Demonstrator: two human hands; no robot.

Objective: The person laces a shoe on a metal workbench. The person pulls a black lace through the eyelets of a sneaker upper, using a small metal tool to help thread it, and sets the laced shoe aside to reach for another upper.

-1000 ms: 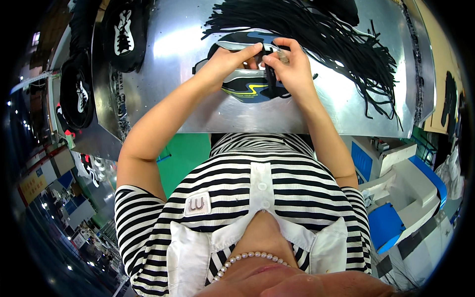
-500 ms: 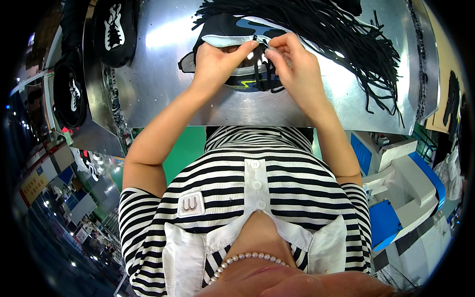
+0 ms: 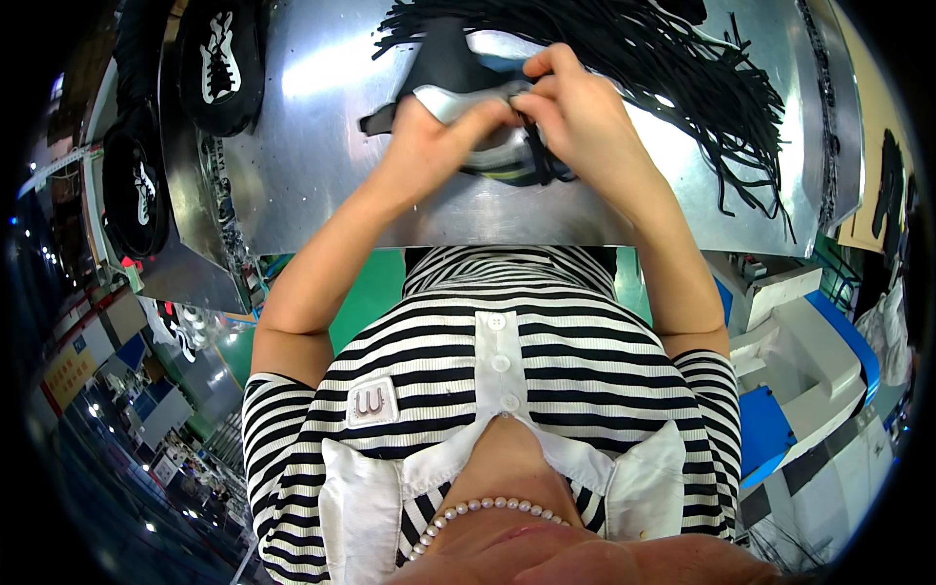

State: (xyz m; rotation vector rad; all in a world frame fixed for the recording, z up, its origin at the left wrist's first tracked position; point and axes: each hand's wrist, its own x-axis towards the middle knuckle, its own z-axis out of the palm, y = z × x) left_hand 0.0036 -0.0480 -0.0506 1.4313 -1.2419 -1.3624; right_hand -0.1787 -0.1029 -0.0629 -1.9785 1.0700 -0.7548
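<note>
Head view, upper centre: one shoe upper [image 3: 458, 73], black and grey, largely hidden behind left hand [image 3: 429, 141] and right hand [image 3: 575, 107], both pinched shut on it above metal table [image 3: 322, 146]. Lace detail unclear. Black laces [image 3: 682, 68] heaped upper right, uncountable. Two black shoes [image 3: 219, 58] upper left, partly cropped.

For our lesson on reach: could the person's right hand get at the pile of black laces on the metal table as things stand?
Probably yes. The right hand is busy pinching at the shoe upper with the left hand, but the pile of black laces lies just beyond and beside it on the metal table, with nothing between.
</note>
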